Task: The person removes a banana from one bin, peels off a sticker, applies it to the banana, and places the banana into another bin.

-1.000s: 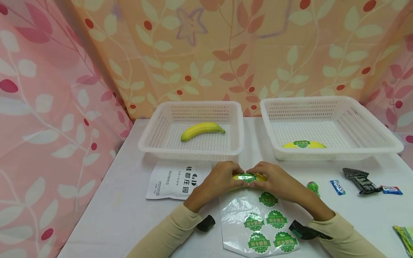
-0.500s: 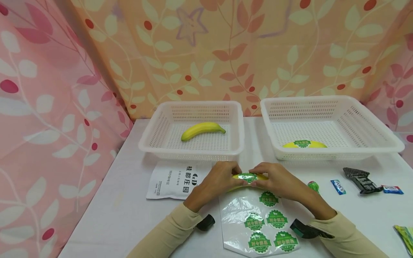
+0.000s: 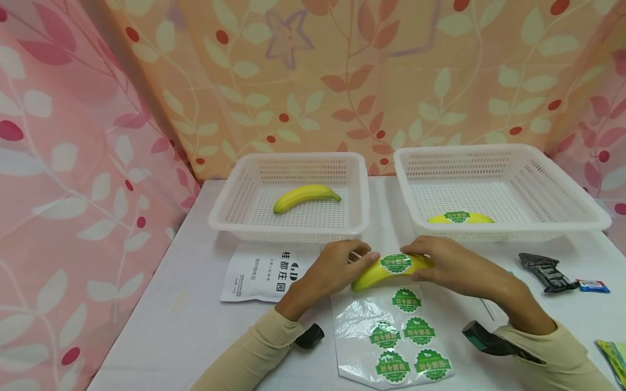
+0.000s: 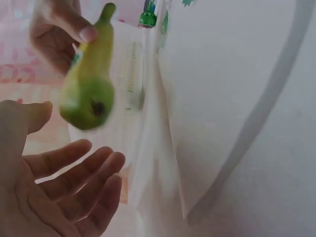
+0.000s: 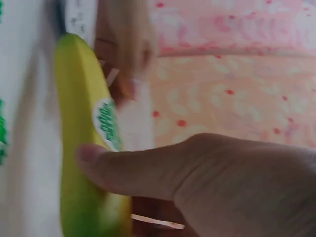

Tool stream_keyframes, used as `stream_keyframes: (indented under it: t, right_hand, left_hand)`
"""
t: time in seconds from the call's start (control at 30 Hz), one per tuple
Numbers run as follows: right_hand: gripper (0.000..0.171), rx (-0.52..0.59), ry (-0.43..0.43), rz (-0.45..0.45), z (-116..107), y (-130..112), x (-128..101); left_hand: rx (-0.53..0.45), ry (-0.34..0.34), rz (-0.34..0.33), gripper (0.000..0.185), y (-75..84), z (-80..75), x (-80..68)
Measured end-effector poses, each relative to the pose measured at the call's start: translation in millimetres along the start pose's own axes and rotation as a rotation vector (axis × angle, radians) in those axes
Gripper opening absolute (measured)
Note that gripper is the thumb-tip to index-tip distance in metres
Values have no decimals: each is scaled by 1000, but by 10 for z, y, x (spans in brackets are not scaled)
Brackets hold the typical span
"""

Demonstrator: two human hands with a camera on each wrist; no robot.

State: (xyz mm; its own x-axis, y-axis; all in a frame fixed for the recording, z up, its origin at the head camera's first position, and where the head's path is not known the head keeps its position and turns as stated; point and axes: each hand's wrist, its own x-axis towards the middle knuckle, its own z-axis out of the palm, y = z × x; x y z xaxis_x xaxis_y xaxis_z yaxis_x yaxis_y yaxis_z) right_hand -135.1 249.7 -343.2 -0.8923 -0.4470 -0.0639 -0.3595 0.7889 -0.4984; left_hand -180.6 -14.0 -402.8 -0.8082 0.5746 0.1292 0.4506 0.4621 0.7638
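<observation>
A yellow banana [image 3: 373,276] with a green and white sticker [image 3: 396,263] on its side is gripped by my right hand [image 3: 455,267] near one end. In the right wrist view the thumb lies across the banana [image 5: 79,128]. My left hand [image 3: 332,270] is beside the other end; the left wrist view shows its fingers [image 4: 74,160] spread and apart from the banana [image 4: 91,89]. Under the banana lies a glossy sheet [image 3: 357,347] bearing several green round stickers.
A left white basket [image 3: 288,231] holds a plain banana [image 3: 305,196]. The right white basket [image 3: 508,228] holds a stickered yellow fruit [image 3: 462,218], partly hidden by its rim. A white pouch [image 3: 264,274], a black packet [image 3: 545,272], a blue wrapper [image 3: 593,286] and a yellow-green packet [image 3: 611,358] lie about.
My left hand has let go of the banana. The right hand has shifted right with it, and the banana's sticker shows fully. The right arm now covers the green lollipop and one blue wrapper.
</observation>
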Motion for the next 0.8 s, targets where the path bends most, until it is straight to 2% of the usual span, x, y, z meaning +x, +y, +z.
stream_keyframes:
  t: [0.13, 0.3, 0.5, 0.63, 0.8]
  right_hand:
    - [53, 7, -21, 47, -281, 66, -207]
    - [63, 32, -24, 201, -554, 240, -469]
    - [69, -113, 69, 295, -796, 442, -689]
    - [71, -146, 130, 327, -875, 484, -769]
    - [69, -142, 167, 322, -890, 497, -795]
  left_hand:
    - [-12, 6, 25, 45, 63, -12, -14]
    - [-41, -17, 40, 46, 176, 8, -43]
    - [-36, -28, 49, 49, 365, 100, -16]
    - [5, -10, 62, 57, 477, 174, 129]
    - [-29, 26, 50, 64, 537, 291, 412]
